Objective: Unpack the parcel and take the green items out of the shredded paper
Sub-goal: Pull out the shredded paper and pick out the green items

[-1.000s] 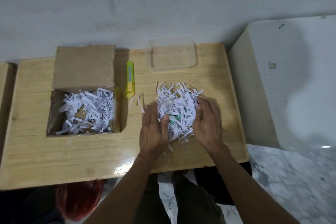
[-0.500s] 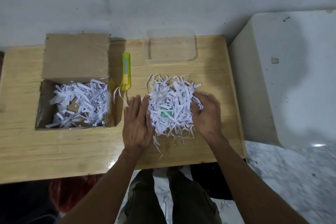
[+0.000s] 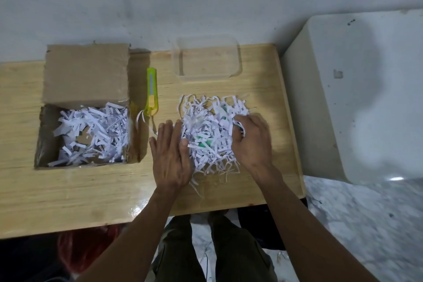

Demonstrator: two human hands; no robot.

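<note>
A heap of white shredded paper (image 3: 206, 128) lies on the wooden table (image 3: 68, 190). A green item (image 3: 202, 143) shows through the strips in its middle, and another green bit (image 3: 225, 110) peeks out near the top right. My left hand (image 3: 171, 155) lies flat with straight fingers against the heap's left side. My right hand (image 3: 251, 142) has its fingers curled into the heap's right side, gripping strips; what lies under them is hidden. The open cardboard parcel (image 3: 45, 121) at the left still holds shredded paper (image 3: 91, 133).
A yellow-green box cutter (image 3: 151, 91) lies between the parcel and the heap. A clear plastic container (image 3: 207, 58) stands at the table's back edge. A white block (image 3: 354, 98) stands to the right of the table. Loose strips trail toward the front edge.
My right hand has curled deeper into the heap's right side. My left hand stays flat at the left side. The heap has spread a little.
</note>
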